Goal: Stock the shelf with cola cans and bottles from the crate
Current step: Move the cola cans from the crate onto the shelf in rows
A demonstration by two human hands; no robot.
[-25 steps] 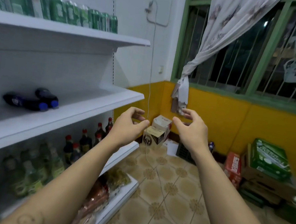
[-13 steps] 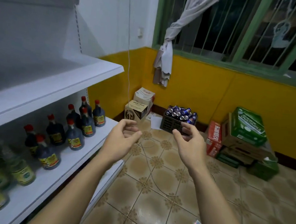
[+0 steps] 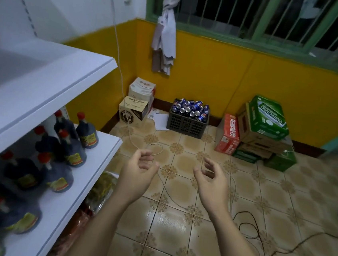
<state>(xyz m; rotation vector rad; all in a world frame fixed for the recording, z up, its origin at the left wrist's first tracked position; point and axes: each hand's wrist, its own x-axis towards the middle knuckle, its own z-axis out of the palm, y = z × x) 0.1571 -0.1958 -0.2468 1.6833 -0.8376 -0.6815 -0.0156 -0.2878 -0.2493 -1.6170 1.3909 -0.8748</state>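
Room: A storeroom corner with a tan patterned tile floor (image 3: 176, 224), a yellow lower wall (image 3: 211, 78), a barred green window (image 3: 234, 11) and a knotted curtain (image 3: 166, 33).
Shelf: The white shelf (image 3: 50, 82) runs along my left. The part of this board that I can see is bare.
Lower board: Dark bottles (image 3: 86, 132) with red caps stand upright here.
Crate: The dark plastic crate (image 3: 185, 125) sits on the floor against the wall, ahead of me and well apart from my hands.
Task's thing: The cola cans (image 3: 190, 108) are heaped in the crate above its rim. I can't make out any bottles among them.
Left grip: My left grip (image 3: 138, 172) is held out with loosely curled fingers, holding nothing.
Right grip: My right grip (image 3: 210, 180) is the same, with slack fingers apart and nothing in it.
Change: A second ago I faced the upper shelves, with both hands raised. My view has since swung down and to the right, my hands have dropped, and the crate is in full view.
Meaning: I judge that I am between loads and heading back for more cans.
Pointing: Most cans show their round silver tops, so their long axes run up towards me. A few lean or lie sideways with the blue sides showing.
Crate axis: The long side of the crate runs along the wall, left to right.
Neighbours: Cardboard boxes (image 3: 135, 107) sit to the left of the crate, and stacked cartons (image 3: 267, 119) to its right.
Caution: A white cable (image 3: 164, 190) and a black cable (image 3: 254, 226) trail across the floor between me and the crate.
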